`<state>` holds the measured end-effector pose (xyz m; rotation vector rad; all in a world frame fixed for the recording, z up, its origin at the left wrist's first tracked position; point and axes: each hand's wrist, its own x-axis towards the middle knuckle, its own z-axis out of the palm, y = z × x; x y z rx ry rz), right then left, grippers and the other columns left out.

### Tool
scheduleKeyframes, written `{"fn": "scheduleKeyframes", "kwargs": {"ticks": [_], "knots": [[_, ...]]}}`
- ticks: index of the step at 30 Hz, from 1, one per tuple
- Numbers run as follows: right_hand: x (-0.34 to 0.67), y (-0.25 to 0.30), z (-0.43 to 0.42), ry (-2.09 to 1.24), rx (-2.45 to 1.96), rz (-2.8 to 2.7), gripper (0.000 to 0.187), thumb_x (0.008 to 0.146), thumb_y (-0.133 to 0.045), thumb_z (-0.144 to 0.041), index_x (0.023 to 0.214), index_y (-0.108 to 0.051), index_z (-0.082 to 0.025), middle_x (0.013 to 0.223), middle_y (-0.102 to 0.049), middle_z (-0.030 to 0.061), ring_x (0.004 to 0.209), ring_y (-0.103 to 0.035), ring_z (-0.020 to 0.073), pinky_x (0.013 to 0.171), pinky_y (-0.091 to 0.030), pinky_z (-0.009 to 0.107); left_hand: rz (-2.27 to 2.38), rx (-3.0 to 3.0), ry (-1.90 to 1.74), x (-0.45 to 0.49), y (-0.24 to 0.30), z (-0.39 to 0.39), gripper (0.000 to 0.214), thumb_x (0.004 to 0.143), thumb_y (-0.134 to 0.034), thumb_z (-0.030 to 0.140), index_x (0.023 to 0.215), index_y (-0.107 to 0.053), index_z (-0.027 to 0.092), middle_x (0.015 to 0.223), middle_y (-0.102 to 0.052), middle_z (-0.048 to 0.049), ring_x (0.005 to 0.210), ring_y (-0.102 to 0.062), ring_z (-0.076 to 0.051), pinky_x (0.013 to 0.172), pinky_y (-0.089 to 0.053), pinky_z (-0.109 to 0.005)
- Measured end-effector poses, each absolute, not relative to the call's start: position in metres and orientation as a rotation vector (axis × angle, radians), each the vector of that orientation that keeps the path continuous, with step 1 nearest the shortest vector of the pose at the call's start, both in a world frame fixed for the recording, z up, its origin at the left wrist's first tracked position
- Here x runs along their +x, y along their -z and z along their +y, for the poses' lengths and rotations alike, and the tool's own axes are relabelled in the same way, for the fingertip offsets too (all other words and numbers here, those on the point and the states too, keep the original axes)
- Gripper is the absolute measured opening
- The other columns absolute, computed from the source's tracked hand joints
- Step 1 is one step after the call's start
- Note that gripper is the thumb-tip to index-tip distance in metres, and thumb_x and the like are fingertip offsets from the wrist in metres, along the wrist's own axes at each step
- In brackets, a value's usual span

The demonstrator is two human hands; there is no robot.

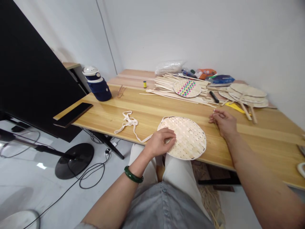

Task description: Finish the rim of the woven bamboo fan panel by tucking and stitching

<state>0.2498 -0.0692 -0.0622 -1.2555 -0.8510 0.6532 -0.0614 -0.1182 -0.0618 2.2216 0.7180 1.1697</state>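
A round woven bamboo fan face [188, 140] lies at the near edge of the wooden table [147, 111]. My left hand [160, 142], with a green bangle on its wrist, rests curled on the weave's left rim and presses it down. A white cloth strip [130, 124] trails from that rim to the left. My right hand [222, 122] sits on the table to the right of the weave, its fingers pinched on something thin that I cannot make out.
Further back lie a pile of bamboo strips [166, 87] with a coloured woven disc [187, 88], finished fans [247, 93], a black marker [213, 97], a yellow spool [145, 84] and bags. A navy cap [98, 86], glasses [121, 91] and a black panel [28, 73] are at left.
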Motion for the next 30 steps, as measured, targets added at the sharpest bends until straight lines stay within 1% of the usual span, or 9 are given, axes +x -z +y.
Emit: {"fn": "scheduleKeyframes", "kwargs": {"ticks": [5,10,15,19,22,24,27,30], "knots": [[0.2504,0.0592,-0.0715,-0.692,-1.245,-0.863,0.023,0.059,-0.077,-0.013,0.078,-0.064,-0.018,0.060,-0.065,-0.0022,0.047,-0.057,0.0107,0.044,-0.054,0.022,0.714,2.207,-1.163,-0.0609,0.0623,-0.1179,0.017,0.083,-0.056,0.017,0.080,-0.073,0.017,0.091,-0.074,-0.0092,0.091,-0.068,-0.021,0.089,-0.054,-0.037],[0.2524,0.0611,-0.0705,-0.702,-1.243,-0.860,0.024,0.061,-0.076,-0.013,0.080,-0.063,-0.016,0.060,-0.065,-0.0026,0.047,-0.057,0.0088,0.045,-0.054,0.019,0.720,2.203,-1.163,-0.0613,0.0621,-0.1181,0.017,0.083,-0.056,0.017,0.080,-0.073,0.016,0.092,-0.074,-0.0098,0.091,-0.068,-0.021,0.086,-0.054,-0.036],[0.2535,0.0633,-0.0687,-0.705,-1.222,-0.850,0.025,0.060,-0.075,-0.013,0.081,-0.063,-0.015,0.061,-0.065,-0.0023,0.047,-0.057,0.0080,0.044,-0.053,0.018,0.734,2.217,-1.156,-0.0612,0.0597,-0.1191,0.016,0.083,-0.056,0.017,0.081,-0.072,0.016,0.091,-0.074,-0.0106,0.090,-0.068,-0.021,0.085,-0.054,-0.035],[0.2533,0.0635,-0.0689,-0.707,-1.208,-0.844,0.027,0.058,-0.076,-0.014,0.082,-0.063,-0.015,0.060,-0.065,-0.0027,0.046,-0.055,0.0078,0.043,-0.052,0.018,0.752,2.225,-1.172,-0.0604,0.0597,-0.1200,0.015,0.083,-0.057,0.017,0.083,-0.072,0.015,0.090,-0.074,-0.0109,0.091,-0.069,-0.022,0.090,-0.053,-0.037],[0.2534,0.0642,-0.0689,-0.704,-1.201,-0.838,0.027,0.057,-0.076,-0.015,0.081,-0.063,-0.015,0.061,-0.065,-0.0025,0.047,-0.056,0.0082,0.044,-0.052,0.019,0.755,2.232,-1.177,-0.0603,0.0616,-0.1198,0.014,0.083,-0.058,0.017,0.082,-0.072,0.015,0.090,-0.074,-0.0106,0.090,-0.069,-0.022,0.095,-0.050,-0.040],[0.2538,0.0647,-0.0687,-0.703,-1.200,-0.837,0.026,0.058,-0.076,-0.015,0.081,-0.063,-0.015,0.062,-0.065,-0.0021,0.048,-0.056,0.0085,0.046,-0.052,0.019,0.757,2.234,-1.173,-0.0606,0.0627,-0.1194,0.014,0.083,-0.059,0.017,0.082,-0.073,0.015,0.090,-0.074,-0.0108,0.091,-0.069,-0.022,0.096,-0.050,-0.040],[0.2551,0.0658,-0.0682,-0.706,-1.214,-0.837,0.024,0.063,-0.076,-0.015,0.082,-0.062,-0.015,0.063,-0.064,-0.0021,0.051,-0.056,0.0092,0.048,-0.053,0.021,0.766,2.232,-1.165,-0.0609,0.0632,-0.1189,0.014,0.082,-0.058,0.016,0.082,-0.072,0.016,0.090,-0.074,-0.0103,0.091,-0.069,-0.022,0.096,-0.051,-0.040],[0.2569,0.0672,-0.0681,-0.718,-1.244,-0.846,0.014,0.077,-0.072,-0.017,0.085,-0.061,-0.013,0.067,-0.062,-0.0028,0.053,-0.056,0.0085,0.050,-0.052,0.021,0.769,2.232,-1.161,-0.0607,0.0631,-0.1190,0.014,0.082,-0.058,0.016,0.081,-0.072,0.016,0.090,-0.074,-0.0099,0.091,-0.069,-0.022,0.096,-0.051,-0.041]]}}
